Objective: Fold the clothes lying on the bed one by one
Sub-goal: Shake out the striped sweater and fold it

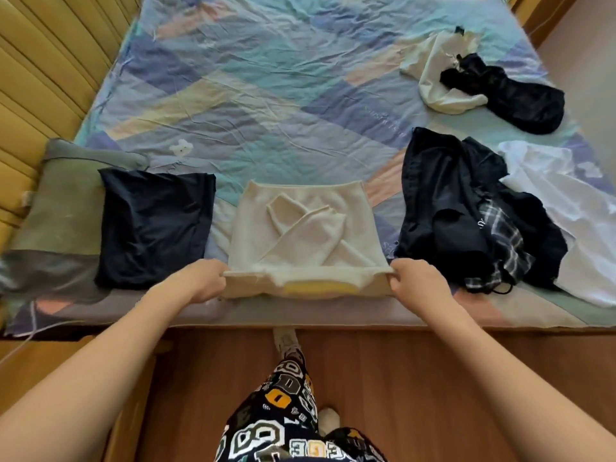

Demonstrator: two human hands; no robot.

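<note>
A cream knit sweater (pixel 300 228) lies at the near edge of the bed (pixel 253 105), its sleeves crossed over the body. My left hand (pixel 203 281) pinches its near left corner and my right hand (pixel 416 281) pinches its near right corner; the near edge is lifted off the sheet. A folded dark navy garment (pixel 153 225) lies to the left. To the right is a heap of dark clothes (pixel 466 211) with a plaid piece, and a white garment (pixel 566 208) beside it. Farther back right lie a cream garment (pixel 436 71) and a black one (pixel 513 95).
A green-grey pillow (pixel 63 208) sits under the folded navy garment at the bed's left. A yellow padded headboard (pixel 43 61) runs along the left side. The wooden floor (pixel 416 378) and my patterned trouser legs are below the bed edge.
</note>
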